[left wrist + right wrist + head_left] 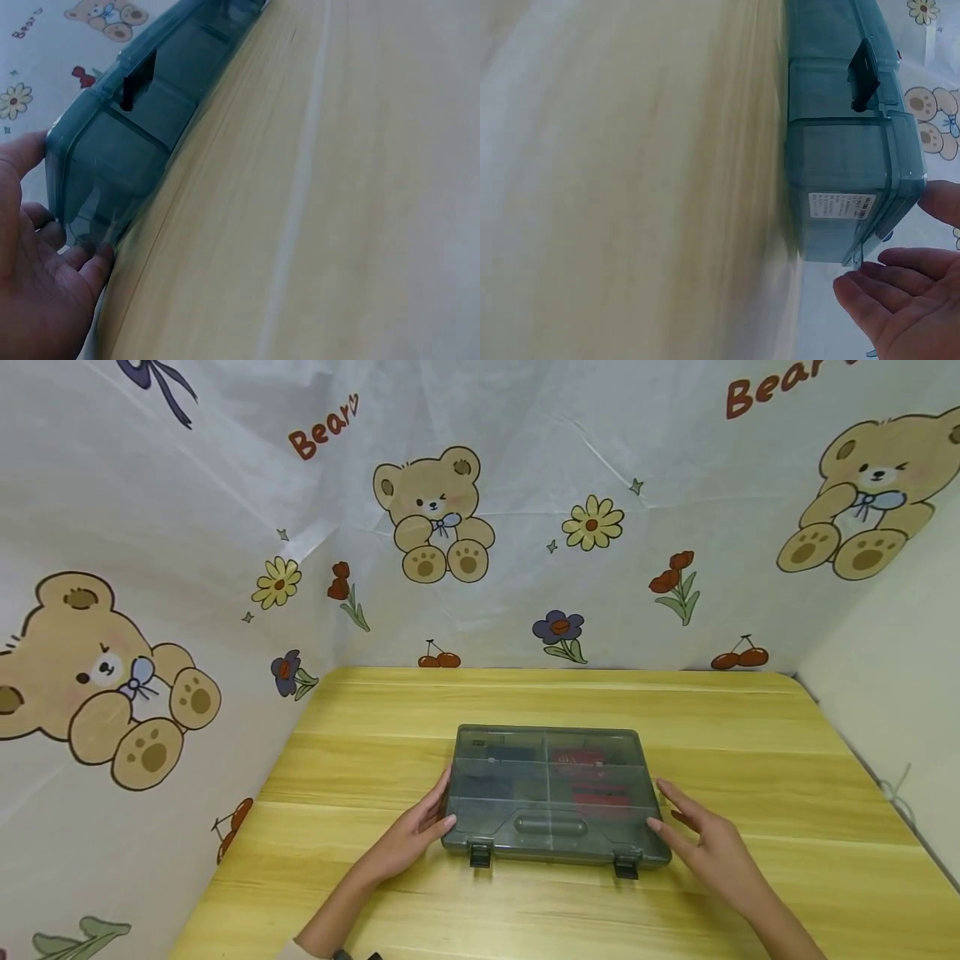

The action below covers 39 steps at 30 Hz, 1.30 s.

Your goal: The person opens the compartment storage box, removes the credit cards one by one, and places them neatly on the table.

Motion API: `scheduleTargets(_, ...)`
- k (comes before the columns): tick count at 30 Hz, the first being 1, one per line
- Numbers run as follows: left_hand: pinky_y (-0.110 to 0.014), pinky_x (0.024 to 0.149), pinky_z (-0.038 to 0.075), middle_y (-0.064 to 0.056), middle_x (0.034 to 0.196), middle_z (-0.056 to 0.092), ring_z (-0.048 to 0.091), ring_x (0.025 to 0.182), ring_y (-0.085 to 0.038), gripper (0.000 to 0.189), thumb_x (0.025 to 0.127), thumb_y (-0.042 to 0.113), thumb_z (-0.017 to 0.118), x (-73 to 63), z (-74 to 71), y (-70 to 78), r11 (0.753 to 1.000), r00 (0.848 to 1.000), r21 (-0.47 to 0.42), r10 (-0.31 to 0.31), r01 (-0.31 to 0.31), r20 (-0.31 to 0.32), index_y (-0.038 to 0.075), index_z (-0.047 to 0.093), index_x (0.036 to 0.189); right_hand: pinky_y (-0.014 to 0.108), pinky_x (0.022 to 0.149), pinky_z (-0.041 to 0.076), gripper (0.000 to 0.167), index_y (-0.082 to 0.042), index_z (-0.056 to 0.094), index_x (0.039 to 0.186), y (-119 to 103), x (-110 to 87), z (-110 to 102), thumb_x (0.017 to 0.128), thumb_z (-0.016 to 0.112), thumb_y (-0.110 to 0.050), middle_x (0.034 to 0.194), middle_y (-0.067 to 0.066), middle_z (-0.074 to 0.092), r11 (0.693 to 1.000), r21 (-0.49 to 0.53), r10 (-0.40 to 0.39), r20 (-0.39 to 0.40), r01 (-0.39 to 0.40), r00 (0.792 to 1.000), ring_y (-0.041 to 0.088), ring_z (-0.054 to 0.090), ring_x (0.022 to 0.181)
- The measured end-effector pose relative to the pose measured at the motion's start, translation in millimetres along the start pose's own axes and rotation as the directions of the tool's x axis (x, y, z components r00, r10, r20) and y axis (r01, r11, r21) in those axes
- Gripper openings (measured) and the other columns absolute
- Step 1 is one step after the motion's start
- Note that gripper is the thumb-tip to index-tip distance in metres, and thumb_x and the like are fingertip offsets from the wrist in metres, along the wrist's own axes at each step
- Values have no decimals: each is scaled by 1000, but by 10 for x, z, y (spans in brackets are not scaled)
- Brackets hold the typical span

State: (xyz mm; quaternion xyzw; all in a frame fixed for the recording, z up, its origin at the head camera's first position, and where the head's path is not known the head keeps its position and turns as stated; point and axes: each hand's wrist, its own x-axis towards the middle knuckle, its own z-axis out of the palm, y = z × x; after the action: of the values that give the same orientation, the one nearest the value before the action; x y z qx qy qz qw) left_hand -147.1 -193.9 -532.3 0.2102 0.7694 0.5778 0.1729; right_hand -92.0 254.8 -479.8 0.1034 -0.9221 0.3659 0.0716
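Observation:
A translucent grey-green plastic storage box (551, 793) lies flat on the table, its lid down. Two black latches (480, 856) jut out from its front edge. Through the lid, dark blue things (512, 768) show dimly at left and red things (602, 797) at right. My left hand (412, 835) holds the box's left side, thumb at the upper edge and fingers low on the wall. At the right end, my right hand (708, 843) has its thumb at the lid's corner and its loosely bent fingers beside the wall, near a small tab (858, 256).
The wood-grain table (390, 718) reaches back to a white cloth (517, 602) printed with bears and flowers, which also hangs at left. A white label (841, 205) is stuck on the box's right wall. A thin cord (896, 793) lies past the table's right edge.

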Motion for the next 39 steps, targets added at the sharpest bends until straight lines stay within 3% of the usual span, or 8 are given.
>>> scheduleTargets(3,-29,121,22,12,169,1,12,154,-17,75,107,30,54,-3,8,0,1000,1000,-1,0,0,-6,36,5,164,23,91,58,65,3,42,152,46,-6,19,100,68,-26,153,30,40,1000,27,6,19,-7,1000,48,62,117)
scheduleTargets(7,-30,122,23,11,169,1,12,154,-17,74,108,31,52,5,12,5,1000,1000,10,5,-4,-11,34,5,164,-3,88,38,61,5,44,150,71,-6,30,101,66,-25,157,26,36,998,58,-9,12,8,1000,43,60,120)
scheduleTargets(11,-30,122,23,10,169,2,12,154,-20,72,108,30,51,13,19,2,1000,1000,13,13,-13,-18,34,5,164,-5,90,34,56,8,49,145,76,-10,40,101,65,-23,156,24,38,997,69,-29,18,28,999,42,57,122)
scheduleTargets(20,-12,116,23,6,170,-1,8,154,-20,71,109,24,50,14,30,8,999,999,-20,49,-49,-14,31,5,164,-5,92,30,56,9,51,143,57,3,43,102,65,-27,157,21,39,999,48,-22,25,20,999,44,50,128)
scheduleTargets(25,-11,116,21,7,169,-2,5,155,-19,70,110,25,49,19,34,14,999,999,-18,47,-47,-11,31,5,164,-6,92,25,57,5,53,143,34,16,25,100,68,-30,157,15,41,1000,29,-7,9,7,1000,45,49,131)
scheduleTargets(30,-12,118,19,9,169,-2,3,155,-16,68,110,27,46,24,33,35,1000,999,-4,30,-30,-13,33,4,163,-4,92,29,55,-1,51,147,20,24,-18,102,65,-30,158,10,41,997,71,16,26,-17,1000,41,47,134)
scheduleTargets(36,-42,126,13,8,170,1,4,155,-18,59,113,30,36,24,-1,132,998,999,52,34,-32,-42,32,6,164,-2,96,32,48,-6,46,152,41,42,-65,108,52,-27,160,12,38,977,212,16,58,-28,998,-7,32,140)
scheduleTargets(39,-52,125,10,8,170,2,4,155,-20,53,114,33,24,36,-28,177,998,997,56,45,-41,-57,32,7,164,-1,100,32,44,-5,48,151,60,57,-85,112,42,-23,160,13,38,954,299,-12,58,-6,998,-13,29,139)
